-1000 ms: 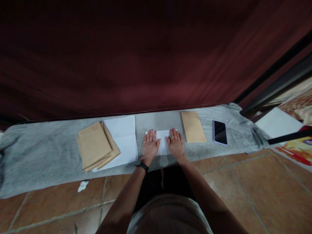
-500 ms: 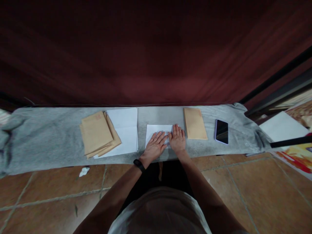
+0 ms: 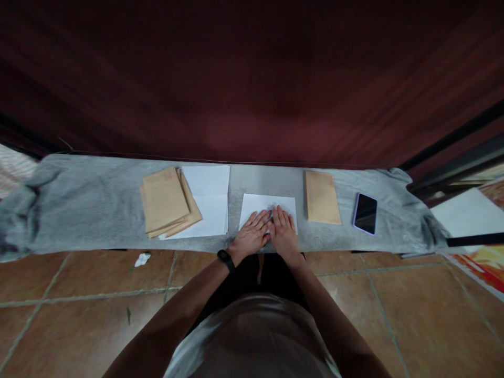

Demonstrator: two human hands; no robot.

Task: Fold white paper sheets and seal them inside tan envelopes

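A white sheet of paper, apparently folded, lies on the grey cloth in front of me. Flat on its left part rests my left hand, fingers stretched out, with a black band on the wrist. My right hand presses flat on the paper's right part, its fingers extended and close beside the left fingertips. Both hands cover the near edge of the sheet. A brown envelope lies just to the right of the paper.
To the left, a stack of brown envelopes overlaps larger white sheets. A phone lies on the right of the grey cloth. Behind the narrow surface rises a dark red panel. White scrap lies on the tiled floor.
My right hand has slid leftward over the paper, closer to my left hand, uncovering the sheet's right edge. The camera view has shifted slightly.
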